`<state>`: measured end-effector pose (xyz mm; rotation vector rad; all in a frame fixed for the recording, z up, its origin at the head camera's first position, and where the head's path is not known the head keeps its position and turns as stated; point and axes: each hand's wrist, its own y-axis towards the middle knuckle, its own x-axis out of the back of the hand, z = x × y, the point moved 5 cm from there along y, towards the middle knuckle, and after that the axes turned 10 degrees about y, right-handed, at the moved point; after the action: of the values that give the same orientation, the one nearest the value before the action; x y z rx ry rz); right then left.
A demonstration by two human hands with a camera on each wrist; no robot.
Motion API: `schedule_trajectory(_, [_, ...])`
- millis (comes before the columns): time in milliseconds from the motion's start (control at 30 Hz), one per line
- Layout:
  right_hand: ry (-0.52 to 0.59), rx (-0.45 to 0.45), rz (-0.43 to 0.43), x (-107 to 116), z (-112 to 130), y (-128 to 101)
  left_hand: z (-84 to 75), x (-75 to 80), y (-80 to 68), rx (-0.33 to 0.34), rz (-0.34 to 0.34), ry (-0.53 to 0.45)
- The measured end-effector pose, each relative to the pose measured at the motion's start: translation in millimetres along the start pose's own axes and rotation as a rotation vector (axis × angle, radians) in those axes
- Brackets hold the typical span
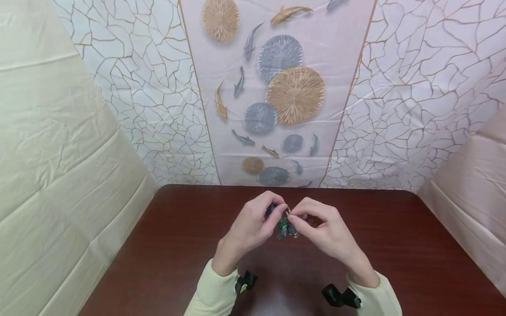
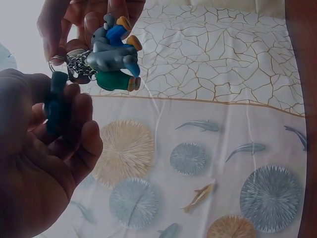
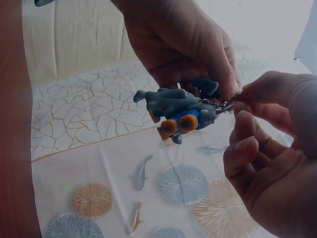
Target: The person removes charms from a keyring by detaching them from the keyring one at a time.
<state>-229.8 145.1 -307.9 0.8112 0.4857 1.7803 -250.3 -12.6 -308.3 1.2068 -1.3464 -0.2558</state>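
Observation:
Above the table, both hands meet at a metal key ring (image 1: 288, 211). Small grey animal figurines (image 2: 111, 59) in blue and green clothes, with orange feet, dangle from it on short chains (image 2: 81, 64). My left hand (image 1: 247, 224) pinches the ring's left side, its fingers also curled about a dark blue-teal piece (image 2: 57, 101). From the other side my right hand (image 1: 328, 230) pinches the ring between thumb and index finger. In the right wrist view the figurines (image 3: 173, 104) hang beside the fingertips, partly overlapping one another.
Below the hands lies a dark red-brown wooden table (image 1: 178, 245). A patterned cloth (image 1: 292, 96) with fish and round leaf shapes hangs behind it, and pale cloth (image 1: 59, 197) hangs at the sides. Black wrist cameras (image 1: 341, 296) sit at both cuffs.

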Motion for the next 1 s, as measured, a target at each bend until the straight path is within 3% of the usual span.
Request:
schedule_trajectory(167, [-0.052,-0.147,-0.010,0,-8,0,-0.5,-0.5,-0.5,0.016,0.019,-0.007])
schedule_trajectory(267, [-0.048,-0.192,-0.020,-1,-9,1,-1.9,-0.3,-0.9,0.005,0.016,-0.016])
schedule_trajectory(633, [0.074,-0.174,-0.003,1,-9,2,-1.8,-2.9,-0.3,-0.011,0.005,-0.040])
schedule_trajectory(833, [0.090,-0.173,0.020,3,-12,1,1.7,-6.1,-0.3,0.029,0.032,-0.074])
schedule_trajectory(1000, [0.085,-0.202,0.019,5,-15,1,-0.6,-6.7,0.0,0.012,0.045,-0.100])
